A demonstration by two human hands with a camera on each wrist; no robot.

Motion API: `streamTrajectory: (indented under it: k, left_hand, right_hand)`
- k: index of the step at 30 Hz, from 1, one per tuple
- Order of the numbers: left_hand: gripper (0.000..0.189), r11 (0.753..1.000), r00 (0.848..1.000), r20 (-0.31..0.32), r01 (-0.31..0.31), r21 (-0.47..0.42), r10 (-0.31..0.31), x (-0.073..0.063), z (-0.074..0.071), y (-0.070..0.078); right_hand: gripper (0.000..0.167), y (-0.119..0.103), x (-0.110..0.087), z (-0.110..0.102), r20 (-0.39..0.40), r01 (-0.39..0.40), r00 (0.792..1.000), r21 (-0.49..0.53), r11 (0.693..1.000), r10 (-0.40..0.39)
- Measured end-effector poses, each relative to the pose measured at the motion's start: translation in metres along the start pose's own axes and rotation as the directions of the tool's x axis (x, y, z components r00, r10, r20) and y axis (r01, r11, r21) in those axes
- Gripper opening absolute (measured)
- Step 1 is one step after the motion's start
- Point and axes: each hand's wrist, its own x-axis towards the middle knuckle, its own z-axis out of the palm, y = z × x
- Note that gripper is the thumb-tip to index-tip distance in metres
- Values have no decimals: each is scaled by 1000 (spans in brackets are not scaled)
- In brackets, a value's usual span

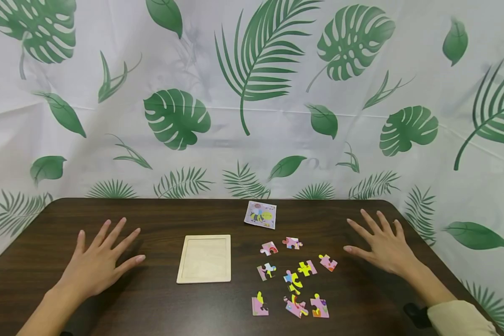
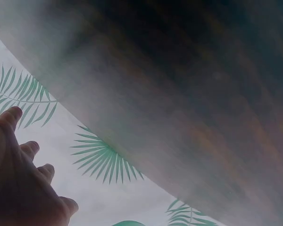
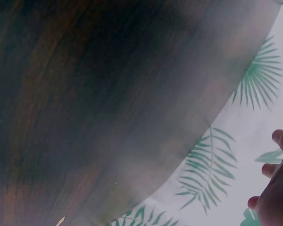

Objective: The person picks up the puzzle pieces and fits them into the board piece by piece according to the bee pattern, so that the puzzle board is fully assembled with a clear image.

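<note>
My left hand (image 1: 96, 261) is spread with straight fingers over the left side of the table, holding nothing. To its right lies a square wooden puzzle tray (image 1: 205, 259) with a raised rim and a bare inside. On the right side my right hand (image 1: 384, 247) is likewise spread, its fingers apart and nothing in them. Several loose jigsaw pieces (image 1: 307, 268) in pink, yellow and blue lie between the tray and the right hand; the nearest puzzle piece (image 1: 327, 262) is just left of that hand. Both wrist views show fingertips (image 2: 47, 170) and fingertips (image 3: 270, 168) touching no object.
A small picture card (image 1: 261, 214) with a bee on it lies toward the table's back edge. The dark wooden table (image 1: 159, 303) ends at a white cloth (image 1: 277, 135) printed with green leaves, which hangs behind and beside it.
</note>
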Motion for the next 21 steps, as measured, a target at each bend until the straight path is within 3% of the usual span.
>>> streamTrajectory:
  k: [13, 21]
  left_hand:
    - [74, 995, 999, 40, 6, -96, -3, 4, -5, 1]
    - [76, 979, 1000, 16, -7, -203, 10, 11, -13, 19]
  right_hand:
    - [78, -3, 1, -6, 46, 7, 999, -31, 999, -6]
    - [74, -14, 7, -12, 55, 13, 998, 92, 996, -18]
